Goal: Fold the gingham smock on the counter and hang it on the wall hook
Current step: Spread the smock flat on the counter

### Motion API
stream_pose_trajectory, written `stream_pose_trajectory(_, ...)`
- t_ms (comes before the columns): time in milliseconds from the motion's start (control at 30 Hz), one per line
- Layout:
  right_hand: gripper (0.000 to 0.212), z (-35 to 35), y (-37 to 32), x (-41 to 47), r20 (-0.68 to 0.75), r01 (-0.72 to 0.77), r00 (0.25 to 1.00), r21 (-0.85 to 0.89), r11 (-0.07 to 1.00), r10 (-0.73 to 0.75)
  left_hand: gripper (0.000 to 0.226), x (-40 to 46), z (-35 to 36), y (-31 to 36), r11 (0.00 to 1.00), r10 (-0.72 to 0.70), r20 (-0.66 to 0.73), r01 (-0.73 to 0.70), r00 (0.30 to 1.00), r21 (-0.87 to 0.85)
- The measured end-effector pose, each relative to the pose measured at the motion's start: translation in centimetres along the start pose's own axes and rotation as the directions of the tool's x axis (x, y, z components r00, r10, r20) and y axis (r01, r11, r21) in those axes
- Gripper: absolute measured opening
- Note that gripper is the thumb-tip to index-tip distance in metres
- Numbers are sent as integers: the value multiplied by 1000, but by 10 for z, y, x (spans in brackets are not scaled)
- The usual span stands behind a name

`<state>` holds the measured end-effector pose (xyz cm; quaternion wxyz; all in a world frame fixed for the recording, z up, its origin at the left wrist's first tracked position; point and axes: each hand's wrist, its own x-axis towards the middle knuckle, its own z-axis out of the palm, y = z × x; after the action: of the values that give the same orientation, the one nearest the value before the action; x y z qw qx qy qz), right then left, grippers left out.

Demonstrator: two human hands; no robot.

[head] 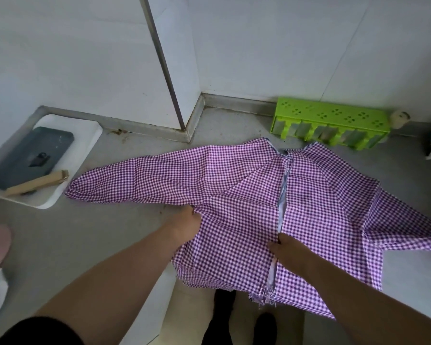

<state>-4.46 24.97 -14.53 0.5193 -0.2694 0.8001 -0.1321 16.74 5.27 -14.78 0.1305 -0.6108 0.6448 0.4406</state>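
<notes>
Head view: purple gingham smock (246, 190) spread flat (sleeves outstretched).

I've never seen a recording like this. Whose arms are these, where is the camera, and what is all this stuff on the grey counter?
There is no machine here: the arms belong to a person wearing a wide-angle camera on the head, so you look down along them. The single picture is that head view.

On the grey counter lies a purple gingham smock, spread out with its sleeves to either side and its lower edge hanging over the front. The left hand has a grip on the cloth below the left sleeve; the right hand pinches the pale edge of the central opening.

Against the wall lies a green plastic rack. At the left a white tray holds a dark flat slab and a tan block.
</notes>
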Motion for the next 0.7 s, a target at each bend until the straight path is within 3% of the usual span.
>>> stream_pose_trajectory(100, 47, 1, 3, 4, -18, -13, 1000, 25, 1000, 14, 52, -5, -4, -1, 994, -56, 40, 60, 998, -87)
stream_pose_trajectory(233, 46, 2, 5, 6, -24, -34, 999, 66, 997, 36, 110, 4, -3, -23, 965, -52, 244, 112, 968, -236)
stream_pose_trajectory(267, 46, 2, 5, 7, -27, -35, 999, 63, 997, 37, 114, 5, -2, -27, 956, -49, 287, 128, 957, -263)
stream_pose_trajectory(400, 47, 2, 4, 6, -37, -26, 999, 58, 998, 28, 69, -21, -14, -13, 914, -45, 323, 170, 945, -369)
stream_pose_trajectory(567, 44, 2, 6, 7, -89, 7, 996, 40, 999, -4, 59, -30, -13, -23, 890, -134, 427, 298, 894, -345)
stream_pose_trajectory(700, 41, 4, 8, 7, -75, 44, 996, -74, 996, -50, 50, -22, -11, -30, 958, -66, 245, 130, 967, -255)
